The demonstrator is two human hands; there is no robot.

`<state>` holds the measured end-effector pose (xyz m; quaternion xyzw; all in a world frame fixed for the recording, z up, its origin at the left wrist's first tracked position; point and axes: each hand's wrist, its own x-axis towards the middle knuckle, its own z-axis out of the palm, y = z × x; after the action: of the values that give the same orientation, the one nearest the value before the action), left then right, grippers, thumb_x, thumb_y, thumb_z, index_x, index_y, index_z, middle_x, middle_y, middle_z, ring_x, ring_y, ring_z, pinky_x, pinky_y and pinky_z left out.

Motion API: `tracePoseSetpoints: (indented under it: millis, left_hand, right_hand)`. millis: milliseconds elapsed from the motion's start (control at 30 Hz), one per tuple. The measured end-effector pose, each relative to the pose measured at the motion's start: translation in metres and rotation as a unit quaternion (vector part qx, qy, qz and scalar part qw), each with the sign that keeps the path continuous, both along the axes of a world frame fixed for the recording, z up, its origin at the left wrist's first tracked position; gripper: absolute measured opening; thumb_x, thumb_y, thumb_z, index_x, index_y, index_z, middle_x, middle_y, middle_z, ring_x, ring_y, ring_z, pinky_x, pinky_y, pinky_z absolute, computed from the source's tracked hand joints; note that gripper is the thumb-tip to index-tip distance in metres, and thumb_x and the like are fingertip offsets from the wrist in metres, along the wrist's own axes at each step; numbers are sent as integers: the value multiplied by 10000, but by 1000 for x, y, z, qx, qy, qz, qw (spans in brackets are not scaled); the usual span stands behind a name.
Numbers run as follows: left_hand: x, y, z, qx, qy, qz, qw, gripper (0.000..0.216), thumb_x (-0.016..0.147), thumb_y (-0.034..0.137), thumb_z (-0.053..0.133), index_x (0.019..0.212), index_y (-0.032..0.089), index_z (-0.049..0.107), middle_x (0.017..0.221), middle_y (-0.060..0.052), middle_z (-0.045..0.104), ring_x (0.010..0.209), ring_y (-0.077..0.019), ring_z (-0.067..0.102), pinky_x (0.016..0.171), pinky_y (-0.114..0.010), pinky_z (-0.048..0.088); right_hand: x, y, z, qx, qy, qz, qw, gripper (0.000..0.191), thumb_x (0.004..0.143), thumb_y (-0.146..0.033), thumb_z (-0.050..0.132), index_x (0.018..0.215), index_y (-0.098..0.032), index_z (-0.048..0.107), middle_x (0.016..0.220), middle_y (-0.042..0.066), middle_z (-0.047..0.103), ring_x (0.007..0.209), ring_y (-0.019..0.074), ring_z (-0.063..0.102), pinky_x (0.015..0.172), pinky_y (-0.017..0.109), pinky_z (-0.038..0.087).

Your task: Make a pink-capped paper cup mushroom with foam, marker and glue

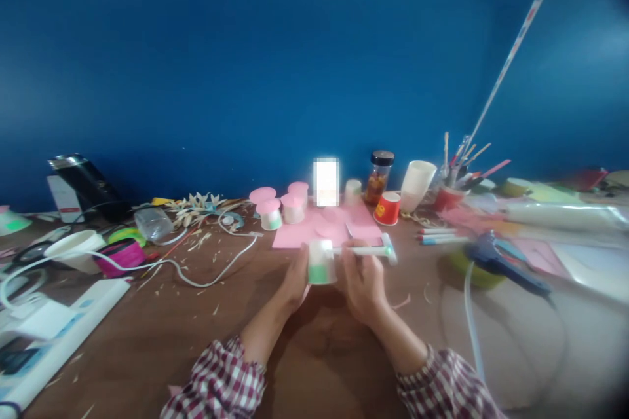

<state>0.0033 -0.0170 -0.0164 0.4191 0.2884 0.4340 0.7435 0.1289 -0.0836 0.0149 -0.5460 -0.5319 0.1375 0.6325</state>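
My left hand (293, 285) is closed around the side of a small paper cup (321, 267), white with a green patch low down. The cup stands wide end down in front of me. In my right hand (364, 285) is a slim white marker pen (369, 251) with a green end pointing right. Its other end is at the cup's right side; whether it touches cannot be made out. Just beyond the hands lies pink paper (289, 236). Behind it to the left are small cups topped with pink discs, one disc (263, 194) being nearest the left.
A blue glue gun (508, 265) rests at right on a roll of tape. A red paper cup (387, 209), a dark-lidded jar (377, 177) and a white cup (417, 184) stand at the back. A power strip (73, 334) and white cable (196, 283) lie left.
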Motion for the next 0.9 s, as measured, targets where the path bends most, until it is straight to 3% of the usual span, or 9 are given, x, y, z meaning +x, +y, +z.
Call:
tracePoseSetpoints:
  millis: [900]
  left_hand:
    - [0,-2,2,-13,-5,7,1000,578,809,601,525,1107,124,660,1097,-138,691,1113,-300,584,1017,-434,377]
  right_hand:
    - [3,0,-2,-6,-46,-8,999,176,922,-296,454,896,-175,580,661,-5,578,554,122,526,544,226,437]
